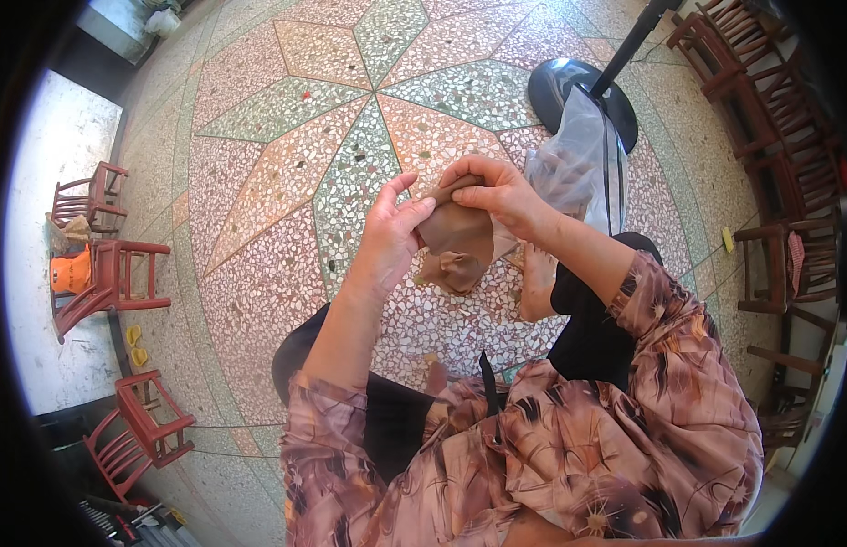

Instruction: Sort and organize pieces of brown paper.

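A piece of soft brown fabric (459,232) hangs between my two hands above the terrazzo floor. My left hand (394,222) pinches its upper left edge with the thumb, while the index finger is raised off it. Along the top edge, my right hand (497,193) grips a folded strip of the fabric between thumb and fingers. The lower end of the cloth is bunched into a crumpled lump. What kind of garment or cloth it is, I cannot tell.
Beside my right foot (537,284), a clear plastic bag (573,161) leans near the round black base (556,89) of a pole stand. Small red wooden chairs (133,273) stand along the left; more wooden chairs (758,113) line the right. Yellow slippers (136,345) lie at left.
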`<move>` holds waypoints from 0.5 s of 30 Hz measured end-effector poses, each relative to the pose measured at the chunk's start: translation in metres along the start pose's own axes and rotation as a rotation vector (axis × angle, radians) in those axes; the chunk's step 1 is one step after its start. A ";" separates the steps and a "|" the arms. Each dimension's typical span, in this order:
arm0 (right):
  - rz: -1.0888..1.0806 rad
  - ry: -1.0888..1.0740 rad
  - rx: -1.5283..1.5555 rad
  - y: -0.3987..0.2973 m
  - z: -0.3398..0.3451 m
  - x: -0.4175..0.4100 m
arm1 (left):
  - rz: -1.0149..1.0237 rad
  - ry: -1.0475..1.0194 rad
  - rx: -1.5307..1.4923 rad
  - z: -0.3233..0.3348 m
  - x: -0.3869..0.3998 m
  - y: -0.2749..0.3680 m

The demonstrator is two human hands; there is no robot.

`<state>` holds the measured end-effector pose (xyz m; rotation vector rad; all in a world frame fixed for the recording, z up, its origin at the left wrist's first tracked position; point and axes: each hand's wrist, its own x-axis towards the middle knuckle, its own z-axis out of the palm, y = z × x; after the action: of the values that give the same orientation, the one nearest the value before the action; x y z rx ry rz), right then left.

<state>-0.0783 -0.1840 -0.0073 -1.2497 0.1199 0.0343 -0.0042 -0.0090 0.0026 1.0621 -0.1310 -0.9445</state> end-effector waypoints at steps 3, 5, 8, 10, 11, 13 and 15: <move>-0.020 -0.016 0.006 -0.001 0.001 0.000 | 0.012 0.020 0.022 0.001 -0.001 -0.001; -0.023 -0.026 0.017 -0.003 0.003 -0.001 | 0.060 0.039 0.150 0.000 -0.001 -0.002; 0.077 0.039 -0.009 -0.007 0.002 -0.002 | 0.181 0.039 0.369 0.003 -0.002 -0.004; 0.170 0.040 -0.055 -0.008 0.000 0.000 | 0.254 0.027 0.463 0.003 -0.002 -0.006; 0.170 0.040 -0.055 -0.005 -0.001 0.001 | 0.280 0.015 0.457 0.001 -0.001 -0.008; 0.114 0.030 0.011 0.001 -0.002 0.002 | 0.306 0.000 0.450 0.001 0.000 -0.009; 0.099 0.019 0.024 0.001 -0.003 0.001 | 0.212 0.045 0.436 0.003 0.000 -0.007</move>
<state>-0.0775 -0.1863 -0.0096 -1.2197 0.1978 0.1061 -0.0101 -0.0120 -0.0014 1.4373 -0.4189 -0.7136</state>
